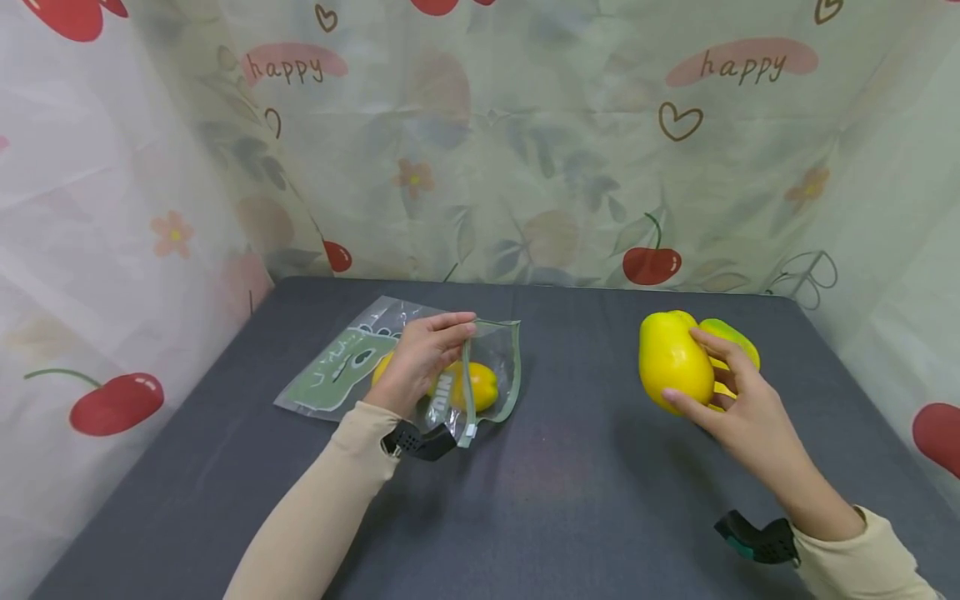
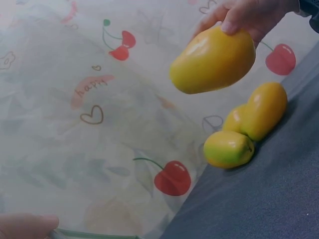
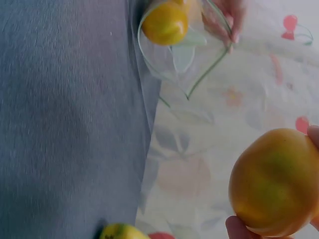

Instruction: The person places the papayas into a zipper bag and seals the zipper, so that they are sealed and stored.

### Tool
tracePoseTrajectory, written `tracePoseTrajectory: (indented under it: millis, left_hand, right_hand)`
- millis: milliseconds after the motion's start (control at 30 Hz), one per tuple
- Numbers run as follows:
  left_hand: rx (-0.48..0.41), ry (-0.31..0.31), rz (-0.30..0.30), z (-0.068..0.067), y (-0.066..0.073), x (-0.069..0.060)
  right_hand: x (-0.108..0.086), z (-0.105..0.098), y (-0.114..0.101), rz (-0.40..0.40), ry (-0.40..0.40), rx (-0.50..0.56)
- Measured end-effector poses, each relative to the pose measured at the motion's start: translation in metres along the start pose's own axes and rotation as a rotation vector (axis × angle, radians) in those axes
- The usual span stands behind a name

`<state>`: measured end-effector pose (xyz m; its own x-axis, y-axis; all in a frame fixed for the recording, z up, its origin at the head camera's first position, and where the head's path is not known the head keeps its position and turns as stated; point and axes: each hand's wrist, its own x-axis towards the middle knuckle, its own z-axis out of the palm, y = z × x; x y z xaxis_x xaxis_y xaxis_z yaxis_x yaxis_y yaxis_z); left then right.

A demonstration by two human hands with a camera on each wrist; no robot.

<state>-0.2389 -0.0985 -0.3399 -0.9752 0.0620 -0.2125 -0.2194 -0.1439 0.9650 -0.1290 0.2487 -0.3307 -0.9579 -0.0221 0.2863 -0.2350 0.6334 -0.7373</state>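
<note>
From the head view's centre, we see a dark tabletop [image 1: 555, 517] toward 6 o'clock and a printed sheet [image 1: 510, 167] behind it toward 12, bearing a flower [image 1: 414, 177] at 11 o'clock, a heart [image 1: 680, 122] near 2 and a cherry [image 1: 652, 266] near 3.

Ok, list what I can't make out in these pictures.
- Bagged fruit: exact number unclear; the left hand covers part in the head view, the top edge cuts it off in the right wrist view.
- Middle loose fruit: full shape hidden by its neighbours, left wrist view.
- Print on the bag: partly covered by the left hand, head view.
</note>
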Motion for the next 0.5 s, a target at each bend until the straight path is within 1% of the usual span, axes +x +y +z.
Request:
tracePoseTrajectory:
  millis: [167,300,400,500]
  left_hand:
    - [-0.003,-0.008,0.001,0.000,0.000,-0.001]
    - [-0.004,-0.010,0.007,0.000,0.000,-0.001]
    - [-0.006,-0.008,0.011,-0.001,0.000,-0.001]
    - [-0.005,-0.009,0.013,-0.001,0.000,0.000]
  right_hand:
    - [0.002,0.014,-0.008,-0.014,-0.042,0.024]
    - [0.004,0.029,-0.011,-0.068,-0.078,0.022]
    - [0.005,0.039,-0.012,-0.092,-0.124,0.015]
    - [0.004,0.050,-0.013,-0.091,-0.171,0.021]
